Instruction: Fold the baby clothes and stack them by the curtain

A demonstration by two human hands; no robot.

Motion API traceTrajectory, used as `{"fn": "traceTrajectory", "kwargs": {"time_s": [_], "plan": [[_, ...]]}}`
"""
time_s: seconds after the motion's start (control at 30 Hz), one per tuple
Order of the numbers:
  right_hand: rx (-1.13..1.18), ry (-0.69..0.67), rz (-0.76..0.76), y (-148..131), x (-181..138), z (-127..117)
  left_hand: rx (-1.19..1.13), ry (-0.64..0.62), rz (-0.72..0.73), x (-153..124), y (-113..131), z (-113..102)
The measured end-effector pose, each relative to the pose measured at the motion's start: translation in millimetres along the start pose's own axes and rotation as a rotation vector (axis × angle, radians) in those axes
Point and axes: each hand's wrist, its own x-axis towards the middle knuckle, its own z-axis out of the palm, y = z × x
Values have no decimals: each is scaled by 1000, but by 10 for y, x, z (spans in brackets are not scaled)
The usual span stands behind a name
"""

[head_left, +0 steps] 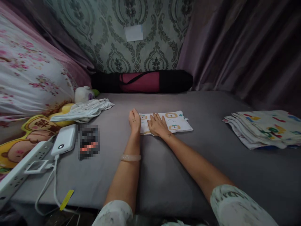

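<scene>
A small white cloth (172, 121) printed with orange animal motifs lies folded flat on the grey bed sheet (164, 163). My right hand (157, 125) rests palm down on its left part, fingers spread and flat. My left hand (134, 120) sits edge-on at the cloth's left border, fingers together and pointing away; what its fingertips touch is hidden. A pale bangle circles my left wrist.
A stack of folded white cloths with coloured prints (265, 128) lies at the right. A crumpled white garment (84, 110), a plush toy (82, 93), a power bank (64, 139) and a power strip (21, 166) lie at the left. A black and pink roll bag (142, 81) lies by the wall.
</scene>
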Motion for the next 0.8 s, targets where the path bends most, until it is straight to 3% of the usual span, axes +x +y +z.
{"fn": "traceTrajectory", "kwargs": {"time_s": [0.1,0.23,0.53,0.67,0.8], "plan": [[28,-52,6,25,54,-53,20,-10,31,-49,36,17],[-13,22,5,105,88,-89,25,-51,90,-97,67,82],[9,52,7,175,40,-71,118,-113,179,-183,80,177],[-33,71,22,370,17,-208,207,-149,277,-237,47,239],[-91,-27,49,586,-21,-216,327,-171,364,-271,15,297]]}}
